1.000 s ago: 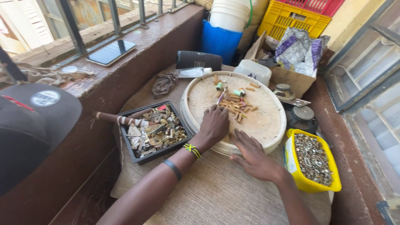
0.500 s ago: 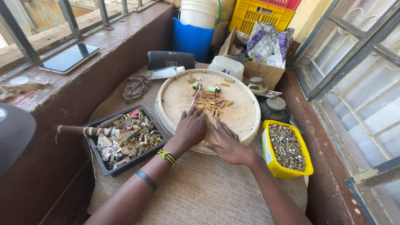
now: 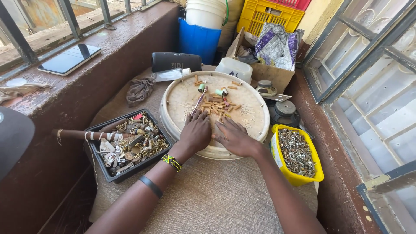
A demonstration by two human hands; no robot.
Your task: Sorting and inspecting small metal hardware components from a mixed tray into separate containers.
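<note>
Wooden pegs (image 3: 215,105), short and tan, lie in a loose heap at the middle of the round woven tray (image 3: 255,113), which rests on the burlap-covered counter (image 3: 208,195). Since a second ago both hands have closed in from the tray's near rim to the edge of the heap; sorting contact appears established. Left hand (image 3: 196,132) lies palm down, fingers (image 3: 193,116) spread flat and gripping nothing, tips just beside a thin metal tool (image 3: 198,102). Right hand (image 3: 234,137) lies likewise flat and empty, fingertips touching the nearest pegs. Black tray (image 3: 110,173) of metal hardware sits left; yellow tub (image 3: 318,169) of small metal parts sits right.
</note>
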